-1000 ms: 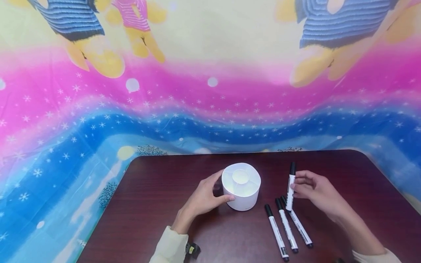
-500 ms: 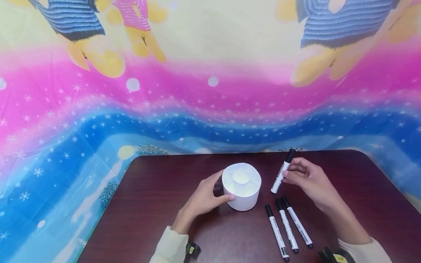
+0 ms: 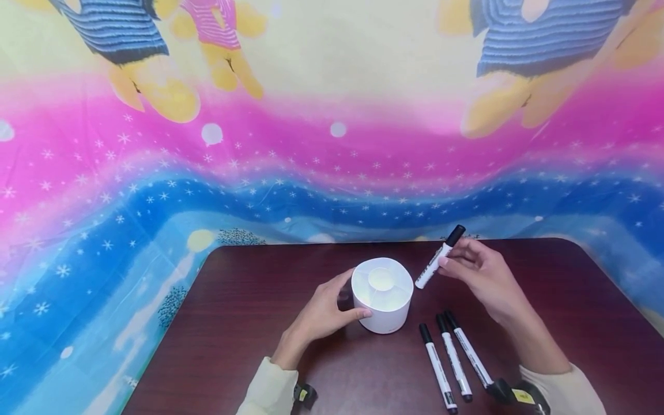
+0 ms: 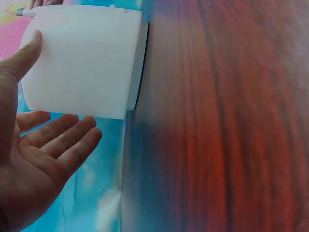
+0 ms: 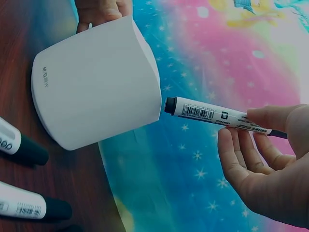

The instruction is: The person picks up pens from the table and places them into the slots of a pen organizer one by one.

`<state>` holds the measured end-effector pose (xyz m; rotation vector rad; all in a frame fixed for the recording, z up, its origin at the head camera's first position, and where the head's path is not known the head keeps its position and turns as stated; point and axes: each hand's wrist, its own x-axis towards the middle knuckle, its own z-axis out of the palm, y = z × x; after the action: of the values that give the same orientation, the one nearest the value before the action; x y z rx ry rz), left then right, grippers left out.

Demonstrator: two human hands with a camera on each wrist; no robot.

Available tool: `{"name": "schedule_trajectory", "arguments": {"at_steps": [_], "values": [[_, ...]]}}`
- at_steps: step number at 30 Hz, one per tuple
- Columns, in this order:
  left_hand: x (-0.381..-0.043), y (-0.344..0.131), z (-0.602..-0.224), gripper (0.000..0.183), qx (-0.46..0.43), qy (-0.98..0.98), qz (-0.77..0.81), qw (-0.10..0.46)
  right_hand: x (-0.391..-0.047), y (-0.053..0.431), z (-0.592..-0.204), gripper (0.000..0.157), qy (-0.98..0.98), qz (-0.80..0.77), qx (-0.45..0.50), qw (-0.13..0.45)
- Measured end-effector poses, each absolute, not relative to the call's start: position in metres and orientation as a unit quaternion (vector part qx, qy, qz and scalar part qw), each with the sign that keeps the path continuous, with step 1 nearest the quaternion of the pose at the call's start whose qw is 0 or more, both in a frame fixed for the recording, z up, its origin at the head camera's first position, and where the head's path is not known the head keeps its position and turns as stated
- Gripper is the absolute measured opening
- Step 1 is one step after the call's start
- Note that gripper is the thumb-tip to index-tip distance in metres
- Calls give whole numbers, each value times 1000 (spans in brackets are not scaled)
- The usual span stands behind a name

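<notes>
A white round pen organizer [image 3: 385, 318] with divided compartments and a round middle section stands upright on the table. My left hand [image 3: 324, 306] holds its left side, thumb on the front wall and fingers around the back; in the left wrist view the fingers [image 4: 63, 137] are fairly straight along the wall. Between thumb and fingertips, my right hand [image 3: 485, 279] pinches a white marker [image 5: 207, 112] with a black cap. It is tilted in the air, cap up and to the right, its lower end just right of the organizer's rim and apart from it.
Several more items lie near: a left marker [image 3: 438, 369], a middle marker [image 3: 455, 360] and a right marker [image 3: 472, 354] rest on the dark wooden table [image 3: 233, 334], caps away from me. A patterned cloth [image 3: 311, 150] hangs behind the table.
My right hand has lifted the marker up from over the others and carried it left toward the organizer, tilting it. The left hand and organizer stay in place.
</notes>
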<state>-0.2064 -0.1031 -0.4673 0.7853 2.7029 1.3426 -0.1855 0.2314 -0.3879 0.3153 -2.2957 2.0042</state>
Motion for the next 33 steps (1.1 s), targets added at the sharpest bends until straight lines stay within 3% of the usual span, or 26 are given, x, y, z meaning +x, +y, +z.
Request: {"name": "schedule_trajectory", "arguments": {"at_steps": [10, 18, 33], "values": [[-205, -104, -468, 94, 244, 870, 428, 10, -191, 219, -384, 26, -764, 635, 106, 43], [-206, -103, -467, 94, 248, 869, 428, 12, -194, 213, -382, 35, -784, 610, 103, 44], [-207, -103, -467, 93, 249, 868, 430, 10, -193, 208, -388, 37, -808, 581, 96, 38]]}}
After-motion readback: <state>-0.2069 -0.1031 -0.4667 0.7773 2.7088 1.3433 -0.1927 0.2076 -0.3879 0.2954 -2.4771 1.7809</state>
